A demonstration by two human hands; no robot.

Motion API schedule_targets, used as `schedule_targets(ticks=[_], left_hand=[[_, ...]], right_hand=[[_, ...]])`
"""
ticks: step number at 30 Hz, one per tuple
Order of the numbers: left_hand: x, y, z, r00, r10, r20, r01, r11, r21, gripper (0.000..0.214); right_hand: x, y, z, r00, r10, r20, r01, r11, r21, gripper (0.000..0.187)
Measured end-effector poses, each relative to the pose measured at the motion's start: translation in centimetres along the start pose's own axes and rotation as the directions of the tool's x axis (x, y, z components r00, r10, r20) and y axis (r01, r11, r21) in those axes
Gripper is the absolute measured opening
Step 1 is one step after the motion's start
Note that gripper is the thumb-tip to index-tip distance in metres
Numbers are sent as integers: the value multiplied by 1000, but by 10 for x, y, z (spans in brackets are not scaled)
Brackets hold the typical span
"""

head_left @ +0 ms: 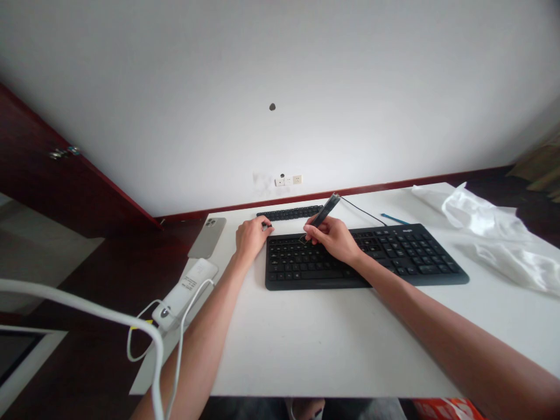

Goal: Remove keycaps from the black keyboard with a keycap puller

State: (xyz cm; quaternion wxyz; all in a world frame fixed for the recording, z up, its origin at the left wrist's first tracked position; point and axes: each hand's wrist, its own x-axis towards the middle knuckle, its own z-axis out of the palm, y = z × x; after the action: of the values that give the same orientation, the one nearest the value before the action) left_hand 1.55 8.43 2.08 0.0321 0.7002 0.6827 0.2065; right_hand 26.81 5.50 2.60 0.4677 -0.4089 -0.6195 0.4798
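A black keyboard (394,256) lies across the white table (306,338). My right hand (335,238) is closed round a dark, slim tool (324,212), its lower tip touching the keyboard's upper rows. My left hand (251,238) rests curled at the keyboard's upper left corner, fingers pinched on a small dark piece that looks like a keycap (266,225). A row of loose black keycaps (291,212) lies just behind the keyboard.
A grey phone (207,237) and a white power bank (186,293) with a white cable sit at the table's left edge. Crumpled white plastic (494,230) covers the right side. A blue pen (394,219) lies behind the keyboard, near its black cord.
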Motion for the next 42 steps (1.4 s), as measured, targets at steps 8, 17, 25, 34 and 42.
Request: schedule_targets(ticks=[8,17,25,34,42], left_hand=[[-6,-11,-3,999,31,-8,-31,999,-25,16],[-1,-4,2,999,30,-12,-30,1000,-6,18],[-1,-6,3,999,20,-32,-21,999,-26,23],[1,-7,6,999,-9,-41,7,998,-56,29],[-9,3,7,980,2,-201,-65,948,-312,21]], right_hand=[[0,2,-1,1000,-2,6,2,1000,-22,44],[0,0,0,1000,4,-2,-4,1000,-9,44],[-1,0,0,1000,8,-4,-8,1000,-14,46],[-1,-2,0,1000,3,-10,-3,1000,-26,46],[0,2,-1,1000,-14,-11,14,999,-29,44]])
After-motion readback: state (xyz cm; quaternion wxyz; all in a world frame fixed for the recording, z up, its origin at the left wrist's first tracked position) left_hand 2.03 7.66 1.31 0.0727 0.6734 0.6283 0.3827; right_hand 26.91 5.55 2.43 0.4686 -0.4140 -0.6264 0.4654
